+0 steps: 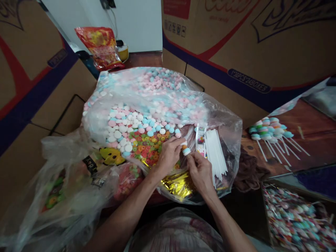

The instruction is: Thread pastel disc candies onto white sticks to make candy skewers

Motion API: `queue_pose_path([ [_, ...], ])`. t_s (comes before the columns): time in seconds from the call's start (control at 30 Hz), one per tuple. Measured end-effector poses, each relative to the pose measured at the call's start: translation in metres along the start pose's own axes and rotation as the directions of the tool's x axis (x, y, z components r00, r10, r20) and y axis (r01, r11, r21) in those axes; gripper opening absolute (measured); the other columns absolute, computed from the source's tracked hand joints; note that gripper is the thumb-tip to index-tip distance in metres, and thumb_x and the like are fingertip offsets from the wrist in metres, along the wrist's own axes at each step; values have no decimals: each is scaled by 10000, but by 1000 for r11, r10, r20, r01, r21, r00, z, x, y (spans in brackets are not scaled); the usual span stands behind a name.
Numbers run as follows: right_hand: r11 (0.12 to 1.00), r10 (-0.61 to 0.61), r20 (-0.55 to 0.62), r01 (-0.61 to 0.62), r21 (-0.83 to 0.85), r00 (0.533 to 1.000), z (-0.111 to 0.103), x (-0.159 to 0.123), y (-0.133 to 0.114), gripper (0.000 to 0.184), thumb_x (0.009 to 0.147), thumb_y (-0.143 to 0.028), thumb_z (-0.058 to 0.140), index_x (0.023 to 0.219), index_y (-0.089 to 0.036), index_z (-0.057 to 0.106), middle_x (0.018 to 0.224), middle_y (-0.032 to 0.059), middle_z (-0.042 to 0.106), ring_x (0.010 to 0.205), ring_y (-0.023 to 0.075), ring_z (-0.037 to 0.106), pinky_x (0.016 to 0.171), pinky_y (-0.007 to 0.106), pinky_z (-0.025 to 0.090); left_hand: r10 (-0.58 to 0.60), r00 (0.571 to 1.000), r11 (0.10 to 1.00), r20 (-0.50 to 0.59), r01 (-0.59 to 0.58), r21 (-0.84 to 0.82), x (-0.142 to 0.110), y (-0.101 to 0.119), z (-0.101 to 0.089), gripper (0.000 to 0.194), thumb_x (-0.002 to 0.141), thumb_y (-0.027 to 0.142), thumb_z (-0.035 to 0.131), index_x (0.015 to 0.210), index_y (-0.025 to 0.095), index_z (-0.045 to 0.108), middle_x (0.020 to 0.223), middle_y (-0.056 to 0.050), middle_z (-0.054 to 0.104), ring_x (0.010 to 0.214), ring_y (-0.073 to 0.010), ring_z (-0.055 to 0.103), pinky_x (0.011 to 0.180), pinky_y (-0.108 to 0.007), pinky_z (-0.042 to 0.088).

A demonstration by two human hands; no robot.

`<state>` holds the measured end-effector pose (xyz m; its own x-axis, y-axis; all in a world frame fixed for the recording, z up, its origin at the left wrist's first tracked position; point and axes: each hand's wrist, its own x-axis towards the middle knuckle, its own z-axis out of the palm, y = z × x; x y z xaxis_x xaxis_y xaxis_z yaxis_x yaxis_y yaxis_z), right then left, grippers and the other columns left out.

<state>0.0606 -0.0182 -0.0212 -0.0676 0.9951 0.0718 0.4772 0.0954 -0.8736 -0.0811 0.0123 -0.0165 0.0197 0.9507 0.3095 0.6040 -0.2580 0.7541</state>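
Observation:
My left hand (169, 152) pinches the top of a small candy stack (186, 151) with pale, orange and blue pieces. The thumb and fingers of my right hand (201, 171) close at its lower end; any stick there is hidden by them. Beyond my left hand lie white, pink and blue round candies (120, 129) and colourful ring-shaped candies (147, 147), heaped on clear plastic. A bundle of white sticks (215, 152) rests right of my right hand, beside a printed strip (201, 140). Gold metallic strips (181, 185) lie below, between my wrists.
Finished-looking candy sticks (271, 129) lie piled at right. Below them, a box (265, 213) holds many wrapped candies. Large cardboard cartons (249, 52) stand behind and left. A red-orange bag (98, 47) is at the back; a crumpled clear bag (70, 199) lies front left.

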Motion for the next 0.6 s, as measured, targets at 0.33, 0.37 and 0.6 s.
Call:
queue_pose_path([
  [0.33,990,54,37,-58,127,998,1,10,-1,310,908,-340,490,631,-200,510,546,-40,502,525,124,460,552,244,345,-19,998,991,68,28,-133,-17,1,0,366,901,113,453,1177,167,688,1152,-110,701,1049,-206,656,909,-327,524],
  [0.37,989,55,42,-60,137,998,-2,12,-2,314,905,-343,499,627,-197,516,549,-40,504,532,122,462,556,240,350,-22,998,989,66,32,-148,-16,1,-2,361,908,126,453,1180,171,686,1131,-103,710,1018,-198,665,890,-316,529],
  [0.6,995,64,-23,-62,81,998,-22,9,7,297,901,-392,533,691,-189,583,567,-42,521,540,116,455,539,226,344,-97,995,919,-18,96,382,14,-1,-41,306,927,168,446,1045,204,726,881,-77,673,857,-210,616,770,-319,483],
])
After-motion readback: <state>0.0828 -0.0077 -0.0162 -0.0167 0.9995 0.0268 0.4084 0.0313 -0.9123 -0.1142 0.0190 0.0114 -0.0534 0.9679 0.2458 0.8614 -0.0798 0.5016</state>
